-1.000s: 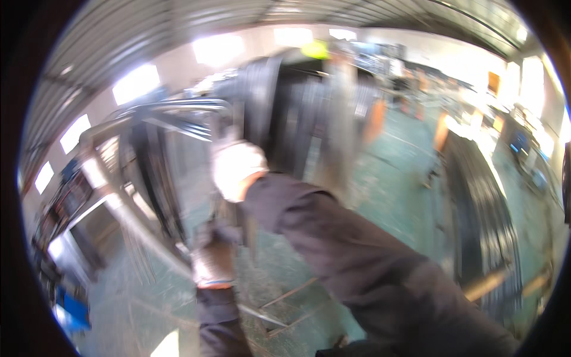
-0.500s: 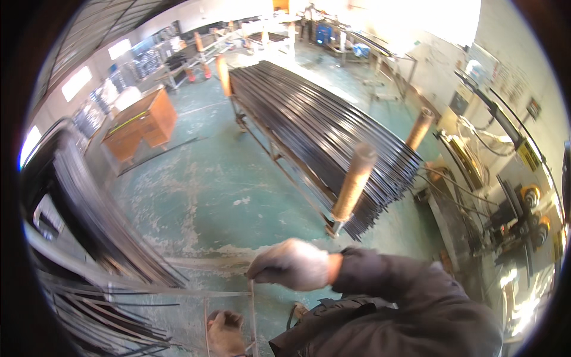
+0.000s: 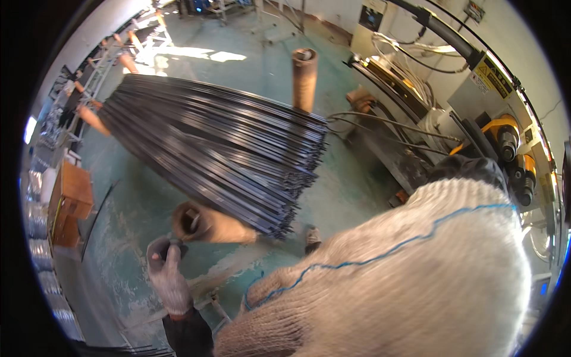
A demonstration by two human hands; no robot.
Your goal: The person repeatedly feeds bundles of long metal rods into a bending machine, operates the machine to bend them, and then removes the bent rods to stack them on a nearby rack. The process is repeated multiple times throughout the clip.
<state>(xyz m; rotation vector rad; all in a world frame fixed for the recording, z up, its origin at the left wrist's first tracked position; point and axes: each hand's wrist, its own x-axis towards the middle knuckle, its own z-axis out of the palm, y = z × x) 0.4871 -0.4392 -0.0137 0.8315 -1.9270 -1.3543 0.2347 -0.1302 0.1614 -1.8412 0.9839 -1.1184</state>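
Observation:
My left hand point(image 3: 169, 276), in a knitted glove with dark fingers, is raised beside a brown tube-covered post point(image 3: 220, 226). Its fingers are curled in, and whatever they may hold is too small or hidden. Very close to the camera, my right hand point(image 3: 386, 273) fills the lower right: a pale knitted glove with a wavy blue thread across it. Only dark finger parts show at its upper end, so its grip is hidden. Beyond both hands, a wide layer of long, thin black bars point(image 3: 214, 143) lies on a rack, neither hand visibly touching it.
A second tube-covered post point(image 3: 304, 80) rises at the rack's far side. On the right stands a machine point(image 3: 493, 83) with hoses and yellow-black parts. A brown wooden box point(image 3: 74, 190) sits on the green floor point(image 3: 134, 238) at left. Dark strips point(image 3: 128, 351) show at the lower left edge.
The view has swung right, so the rack sits further left and the machine looks nearer. My right hand, earlier by a thin pale strip, is now close to the camera. My left hand appears higher.

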